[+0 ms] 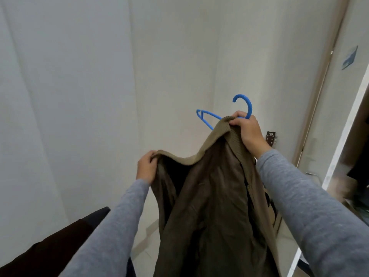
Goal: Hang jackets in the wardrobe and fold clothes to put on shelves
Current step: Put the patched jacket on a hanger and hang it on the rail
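Observation:
An olive-brown jacket with a ribbed knit collar hangs in front of me, its dark lining facing me. My left hand grips the collar edge at the left. Higher up on the right, my right hand holds the collar together with a blue plastic hanger. The hanger's hook curves up above that hand and one arm sticks out to the left, outside the jacket. Its other arm is hidden behind the fabric.
White wardrobe panels fill the left and centre. A door frame and an open white door edge stand at the right. A guitar headstock shows behind my right wrist. Dark clothing lies at the lower left.

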### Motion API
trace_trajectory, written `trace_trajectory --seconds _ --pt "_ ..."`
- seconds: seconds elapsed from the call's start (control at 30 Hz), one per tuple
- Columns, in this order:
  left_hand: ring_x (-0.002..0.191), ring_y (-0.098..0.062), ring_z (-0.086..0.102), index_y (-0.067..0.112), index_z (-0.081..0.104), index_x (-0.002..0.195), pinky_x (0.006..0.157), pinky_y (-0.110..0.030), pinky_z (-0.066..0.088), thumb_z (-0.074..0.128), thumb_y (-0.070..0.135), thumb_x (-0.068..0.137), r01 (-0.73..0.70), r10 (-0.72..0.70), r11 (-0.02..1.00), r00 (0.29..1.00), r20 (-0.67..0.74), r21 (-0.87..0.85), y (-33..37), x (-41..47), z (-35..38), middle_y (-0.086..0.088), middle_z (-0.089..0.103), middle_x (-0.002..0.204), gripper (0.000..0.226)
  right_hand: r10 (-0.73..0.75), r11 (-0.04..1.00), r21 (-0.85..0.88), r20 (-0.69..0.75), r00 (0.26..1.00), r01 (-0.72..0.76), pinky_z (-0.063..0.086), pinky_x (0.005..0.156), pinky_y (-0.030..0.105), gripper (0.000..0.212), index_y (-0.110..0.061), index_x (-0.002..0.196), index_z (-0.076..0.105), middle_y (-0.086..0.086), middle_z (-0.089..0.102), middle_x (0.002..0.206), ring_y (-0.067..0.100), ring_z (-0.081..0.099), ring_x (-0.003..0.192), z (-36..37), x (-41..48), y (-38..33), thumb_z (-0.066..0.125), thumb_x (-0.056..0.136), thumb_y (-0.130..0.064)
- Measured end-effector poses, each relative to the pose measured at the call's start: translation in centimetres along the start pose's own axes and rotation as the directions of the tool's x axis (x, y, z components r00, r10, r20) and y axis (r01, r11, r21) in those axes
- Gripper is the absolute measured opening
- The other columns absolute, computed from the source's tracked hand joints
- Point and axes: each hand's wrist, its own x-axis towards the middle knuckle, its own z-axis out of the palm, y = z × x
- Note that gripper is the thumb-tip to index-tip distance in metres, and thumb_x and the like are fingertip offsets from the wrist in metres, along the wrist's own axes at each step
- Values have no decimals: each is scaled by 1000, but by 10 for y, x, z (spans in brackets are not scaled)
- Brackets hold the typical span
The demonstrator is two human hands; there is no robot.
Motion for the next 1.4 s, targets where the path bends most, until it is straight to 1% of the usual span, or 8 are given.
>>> trace_trajectory --seconds 0.23,0.33,0.43,0.63,0.73,0.93,1.2,1.4 --pt "82 -13 50 1 69 85 67 -22 32 55 12 91 -45 58 997 980 -193 68 47 56 -71 -7 61 80 19 165 964 -222 76 983 -144 34 61 24 12 -7 78 54 5 53 76 14 47 72 13 -7 38 52 88 -12" --pt "73 -15 42 6 56 66 63 -28 30 55 18 91 6 8 998 981 -193 69 60 64 -77 -10 49 66 28 243 916 -371 203 949 -155 35 61 23 16 -18 74 51 -2 54 78 16 50 79 27 -12 51 55 87 -10" --pt "69 -15 41 12 48 55 60 -27 28 56 20 91 33 -18 995 988 -156 99 66 61 -78 -4 43 56 37 288 882 -459 344 894 -107 42 67 24 18 -10 92 60 5 57 92 21 56 88 46 -21 64 53 82 4" --pt "58 -21 40 10 42 48 61 -29 31 57 33 91 31 -30 969 1000 -9 246 66 46 -67 -6 40 51 51 202 977 7 320 926 -215 47 57 28 14 -11 89 54 8 57 72 12 54 50 78 -35 64 44 98 -8" --pt "55 -22 36 12 34 45 60 -29 28 56 30 92 55 -61 943 998 7 328 56 36 -54 -3 34 48 55 100 976 163 267 958 -147 42 51 21 11 -10 105 48 6 62 76 8 46 45 84 -43 62 39 101 -15" --pt "49 -15 29 11 34 49 56 -28 31 54 30 94 197 -178 951 979 -100 236 40 36 -54 -1 32 52 52 82 917 379 117 990 -121 33 45 16 22 -8 80 50 3 45 60 3 34 42 74 -56 55 42 100 -14" --pt "61 -21 38 10 36 49 61 -27 28 55 28 93 251 -220 966 927 -304 66 30 51 -86 -3 36 51 52 176 933 267 248 953 -242 28 40 15 28 -12 69 45 -4 36 52 7 29 45 73 -78 76 48 97 -14" --pt "50 -13 25 17 28 49 52 -27 27 61 29 89 -37 43 995 997 -58 93 66 44 -77 1 25 49 54 148 983 63 288 946 -173 38 53 24 21 -14 76 50 -2 47 62 9 41 53 127 -91 64 49 97 -20"
